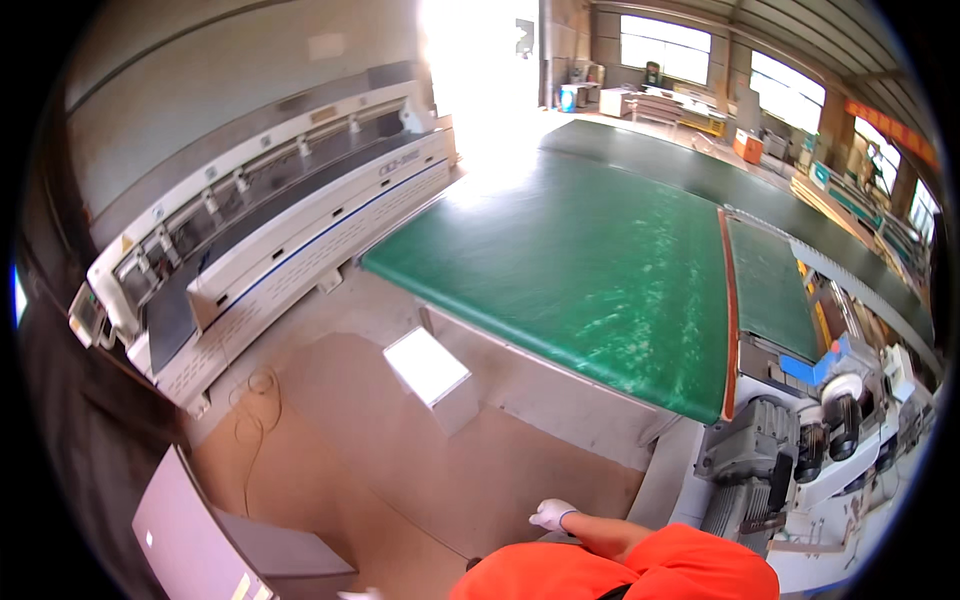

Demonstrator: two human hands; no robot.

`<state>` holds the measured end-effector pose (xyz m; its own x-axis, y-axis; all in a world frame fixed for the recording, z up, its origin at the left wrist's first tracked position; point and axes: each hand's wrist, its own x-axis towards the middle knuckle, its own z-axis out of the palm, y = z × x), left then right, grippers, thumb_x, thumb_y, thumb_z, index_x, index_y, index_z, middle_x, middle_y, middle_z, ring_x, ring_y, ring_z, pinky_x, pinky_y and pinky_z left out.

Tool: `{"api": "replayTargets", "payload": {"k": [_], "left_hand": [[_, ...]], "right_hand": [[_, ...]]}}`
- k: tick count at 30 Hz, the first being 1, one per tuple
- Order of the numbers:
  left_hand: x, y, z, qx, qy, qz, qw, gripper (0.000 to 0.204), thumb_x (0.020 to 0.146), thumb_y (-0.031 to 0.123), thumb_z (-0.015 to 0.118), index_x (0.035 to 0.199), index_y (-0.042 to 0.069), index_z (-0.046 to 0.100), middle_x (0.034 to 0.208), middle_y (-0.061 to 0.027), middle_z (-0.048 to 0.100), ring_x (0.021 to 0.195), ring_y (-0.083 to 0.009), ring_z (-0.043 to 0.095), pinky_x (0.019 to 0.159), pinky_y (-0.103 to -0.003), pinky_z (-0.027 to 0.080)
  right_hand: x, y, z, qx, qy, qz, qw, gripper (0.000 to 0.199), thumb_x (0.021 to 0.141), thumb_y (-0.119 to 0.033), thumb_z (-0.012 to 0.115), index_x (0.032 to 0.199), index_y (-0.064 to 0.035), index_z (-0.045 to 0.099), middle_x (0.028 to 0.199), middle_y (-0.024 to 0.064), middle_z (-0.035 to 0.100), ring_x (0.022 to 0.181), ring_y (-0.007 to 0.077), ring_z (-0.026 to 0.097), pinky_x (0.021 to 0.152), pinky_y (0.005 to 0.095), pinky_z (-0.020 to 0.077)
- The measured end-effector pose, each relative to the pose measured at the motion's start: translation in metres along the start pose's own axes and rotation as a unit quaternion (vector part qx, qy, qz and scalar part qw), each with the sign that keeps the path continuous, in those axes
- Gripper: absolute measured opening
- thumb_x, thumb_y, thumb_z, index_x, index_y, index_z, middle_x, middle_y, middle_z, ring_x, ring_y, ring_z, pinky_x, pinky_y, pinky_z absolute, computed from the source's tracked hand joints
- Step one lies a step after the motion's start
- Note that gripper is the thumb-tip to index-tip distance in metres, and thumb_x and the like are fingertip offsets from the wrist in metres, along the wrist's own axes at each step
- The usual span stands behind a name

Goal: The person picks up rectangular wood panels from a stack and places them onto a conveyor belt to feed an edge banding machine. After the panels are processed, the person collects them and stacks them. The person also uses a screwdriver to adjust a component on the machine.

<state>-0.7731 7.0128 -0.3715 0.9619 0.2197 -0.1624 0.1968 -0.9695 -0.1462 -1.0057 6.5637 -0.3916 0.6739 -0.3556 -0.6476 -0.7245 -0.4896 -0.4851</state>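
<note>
My right hand (552,514), in a white glove, is held in front of my orange top at the lower middle. Its fingers are loosely bent, and I see nothing in them. At the bottom edge only a sliver of my left hand (360,595), also in white, shows; its fingers are cut off. Nearest to it stands a pale greyish-lilac panel piece (185,530) with small stickers, joined to or leaning by a second panel (285,550). Farther ahead on the floor is a white-topped box (428,362). Neither hand visibly touches these.
A wide green conveyor belt (540,260) crosses the middle. To its right stands a machine with motors (760,440). A long white machine (320,220) lines the left wall. A thin cable (258,425) lies on the brown floor (350,440). Stacked boards (835,210) lie far right.
</note>
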Motion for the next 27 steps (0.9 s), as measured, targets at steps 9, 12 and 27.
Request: {"api": "replayTargets", "payload": {"k": [9, 12, 27], "left_hand": [[-0.103, 0.274, 0.092, -0.265, -0.344, 0.215, 0.875, 0.086, 0.084, 0.035, 0.084, 0.148, -0.013, 0.052, 0.146, -0.0325, 0.061, 0.139, -0.0426, 0.058, 0.113, -0.048, 0.05], [-0.107, 0.362, 0.072, -0.291, -0.278, 0.312, 0.86, 0.08, 0.084, 0.037, 0.08, 0.142, -0.013, 0.057, 0.147, -0.0306, 0.062, 0.138, -0.0405, 0.06, 0.114, -0.045, 0.049], [-0.253, 0.691, -0.208, -0.219, 0.092, 0.659, 0.714, 0.068, 0.098, 0.032, 0.066, 0.154, -0.004, 0.049, 0.167, -0.0272, 0.039, 0.157, -0.0441, 0.032, 0.13, -0.056, 0.022]], "right_hand": [[-0.095, 0.134, -0.163, 0.091, 0.365, 0.125, 0.918, 0.042, 0.096, -0.041, 0.063, 0.116, -0.0058, 0.074, 0.113, 0.0215, 0.077, 0.107, 0.0409, 0.073, 0.094, 0.0527, 0.0571], [-0.142, 0.187, -0.209, 0.063, 0.551, 0.063, 0.83, 0.036, 0.095, -0.035, 0.067, 0.118, -0.0072, 0.074, 0.111, 0.019, 0.077, 0.107, 0.0389, 0.073, 0.095, 0.0514, 0.0567], [-0.184, 0.306, -0.3, 0.318, 0.587, 0.354, 0.655, 0.072, 0.098, -0.067, 0.059, 0.118, 0.0011, 0.071, 0.118, 0.0293, 0.073, 0.113, 0.046, 0.07, 0.098, 0.0532, 0.0545]]}}
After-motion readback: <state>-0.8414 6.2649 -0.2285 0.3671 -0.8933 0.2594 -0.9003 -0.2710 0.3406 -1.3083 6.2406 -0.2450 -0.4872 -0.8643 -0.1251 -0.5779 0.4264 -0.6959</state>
